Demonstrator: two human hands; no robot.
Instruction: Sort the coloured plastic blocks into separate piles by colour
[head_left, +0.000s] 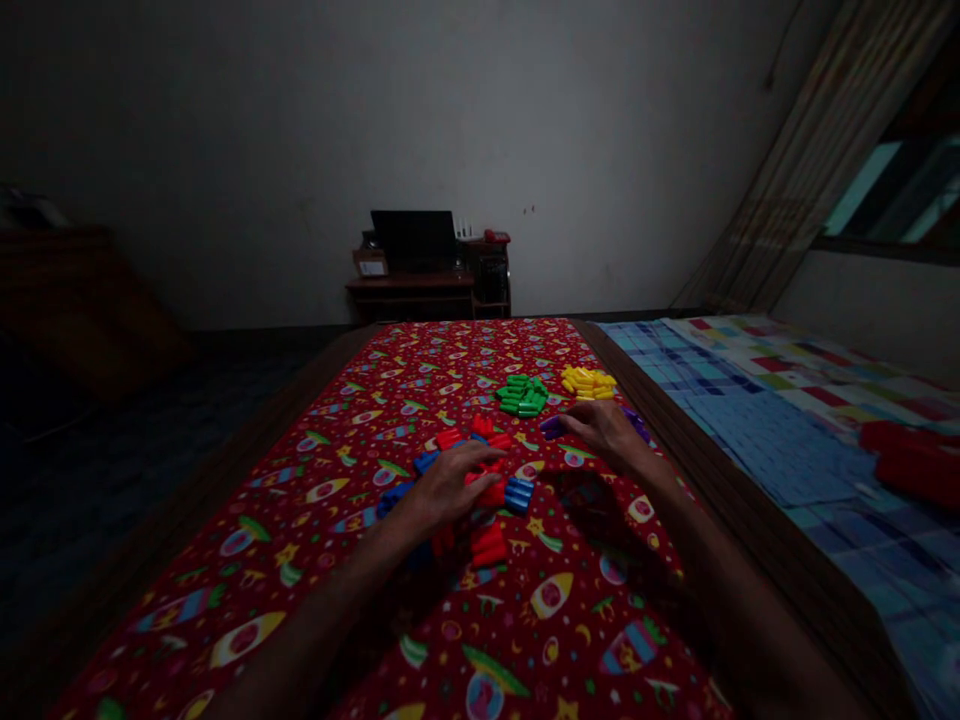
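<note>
1. The worktop is covered by a red cloth [330,480] printed with rockets and stars, and on it lies a green pile [523,395] of small plastic pieces. I place everything else from that pile.
2. Just to the right of the green pile, slightly apart from it, sits a yellow pile [589,381] of the same kind of pieces.
3. Far beyond the green pile, against the back wall, stands a low desk [427,288] with a dark screen [414,238] on it.
4. Well to the right of the green pile, past the worktop's edge, a blue checked spread [750,410] carries a red object [911,462], too dim to identify.
5. Nearer the person than the green pile and a little left of it lies a mixed heap of red pieces [484,430] and blue pieces [519,494].
6. The left hand [450,485] rests palm down on this heap, fingers stretched out flat, gripping nothing that I can see.
7. Just this side of the green pile and to its right, the right hand [604,430] covers some purple pieces [553,427]. The room is too dark to tell whether its fingers grip one.
8. Nothing stands between either hand and the green pile.
</note>
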